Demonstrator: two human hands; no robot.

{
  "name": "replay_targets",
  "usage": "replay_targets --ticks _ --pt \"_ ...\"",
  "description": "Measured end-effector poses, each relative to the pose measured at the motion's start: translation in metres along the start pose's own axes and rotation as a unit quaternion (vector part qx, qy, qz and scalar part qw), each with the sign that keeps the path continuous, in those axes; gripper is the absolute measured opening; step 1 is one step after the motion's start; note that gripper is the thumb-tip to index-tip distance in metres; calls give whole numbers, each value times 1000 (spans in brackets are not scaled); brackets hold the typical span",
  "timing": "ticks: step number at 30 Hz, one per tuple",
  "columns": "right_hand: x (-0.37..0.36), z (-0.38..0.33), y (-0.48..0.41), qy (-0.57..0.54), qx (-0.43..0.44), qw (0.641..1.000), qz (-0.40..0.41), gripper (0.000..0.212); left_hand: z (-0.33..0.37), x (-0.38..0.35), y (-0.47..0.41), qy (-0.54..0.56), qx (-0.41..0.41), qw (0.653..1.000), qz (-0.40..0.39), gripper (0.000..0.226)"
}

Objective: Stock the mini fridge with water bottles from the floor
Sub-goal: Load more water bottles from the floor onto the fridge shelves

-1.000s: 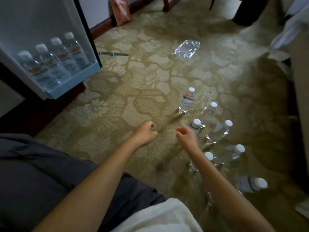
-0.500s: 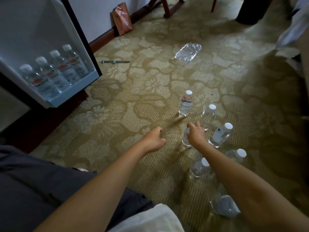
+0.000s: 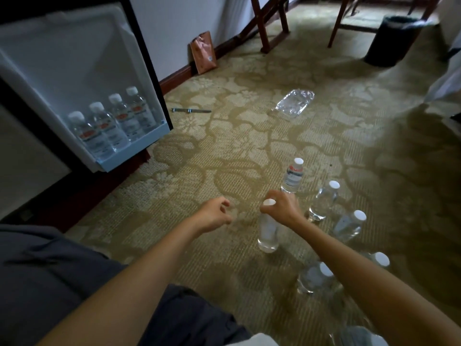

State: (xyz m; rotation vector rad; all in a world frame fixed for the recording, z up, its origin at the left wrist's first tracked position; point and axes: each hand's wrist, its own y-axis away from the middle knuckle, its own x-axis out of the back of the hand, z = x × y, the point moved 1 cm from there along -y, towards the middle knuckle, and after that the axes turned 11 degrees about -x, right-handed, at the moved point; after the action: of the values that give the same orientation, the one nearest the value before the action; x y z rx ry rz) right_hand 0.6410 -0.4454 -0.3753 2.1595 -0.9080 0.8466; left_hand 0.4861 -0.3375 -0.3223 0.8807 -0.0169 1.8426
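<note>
Water bottles in fridge door (image 3: 99, 132): four.
Water bottles outside fridge (image 3: 323, 202): six, gripped bottle (image 3: 268, 231) counted too.
Clear shape at bottom edge (image 3: 356, 335): one, can't tell what.
Hands: two, left hand (image 3: 215, 216), right hand (image 3: 283, 208).
Crumpled clear wrap (image 3: 294, 104): one.
Thin dark stick (image 3: 191, 110): one.
Brown bag (image 3: 203, 52): one.
Black bin (image 3: 393, 41): one.

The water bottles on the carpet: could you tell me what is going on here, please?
A person is stocking the mini fridge. Their right hand grips the top of one water bottle, with other bottles standing on the carpet nearby; whether it is lifted yet is unclear. The left hand hovers beside it, loosely curled and holding nothing. Four bottles already stand in the shelf of the open fridge door.
</note>
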Motion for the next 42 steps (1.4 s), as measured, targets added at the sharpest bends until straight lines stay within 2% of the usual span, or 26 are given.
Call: replay_targets --ticks 4,8,9,13,16,20,22,24,26,28,30,32,34,36,39,42 --pt "8 -84 17 -54 91 994 -35 18 -13 49 13 32 -7 999 33 54" --pt "5 -181 35 -98 188 973 -90 13 -28 103 33 70 -24 993 88 57" --pt "2 -206 41 -98 212 967 -99 7 -32 118 39 85 -38 990 107 53" --pt "-9 -306 62 -106 286 949 -81 14 -46 178 68 52 -91 970 218 35" --pt "-16 -372 78 -116 350 925 -91 9 -55 226 94 73 -110 949 287 42" --pt "-22 -437 97 -124 399 887 -197 22 -66 277 133 92 -122 944 292 56" --pt "-45 -489 114 -115 434 854 -261 21 -94 317 162 95 -109 930 338 52" --pt "-49 -503 117 -120 446 841 -284 19 -96 328 168 82 -99 929 346 45" --pt "-68 -528 121 -130 456 820 -322 16 -116 345 181 66 -63 913 397 37" --pt "-96 -553 120 -175 443 798 -370 18 -140 367 194 94 -21 879 467 37" --pt "-126 -564 110 -193 410 801 -391 26 -169 386 202 133 26 838 529 49" --pt "-168 -563 99 -123 396 813 -409 33 -193 401 209 173 73 794 578 60" --pt "-205 -555 99 -39 389 813 -432 47 -208 414 211 197 93 767 604 50" --pt "-236 -559 99 -16 371 810 -454 64 -221 429 212 209 115 749 618 48" --pt "-274 -584 106 -31 365 782 -504 56 -247 454 210 179 158 745 623 63" --pt "-312 -611 112 -47 385 771 -504 63 -270 469 209 210 159 724 638 47"
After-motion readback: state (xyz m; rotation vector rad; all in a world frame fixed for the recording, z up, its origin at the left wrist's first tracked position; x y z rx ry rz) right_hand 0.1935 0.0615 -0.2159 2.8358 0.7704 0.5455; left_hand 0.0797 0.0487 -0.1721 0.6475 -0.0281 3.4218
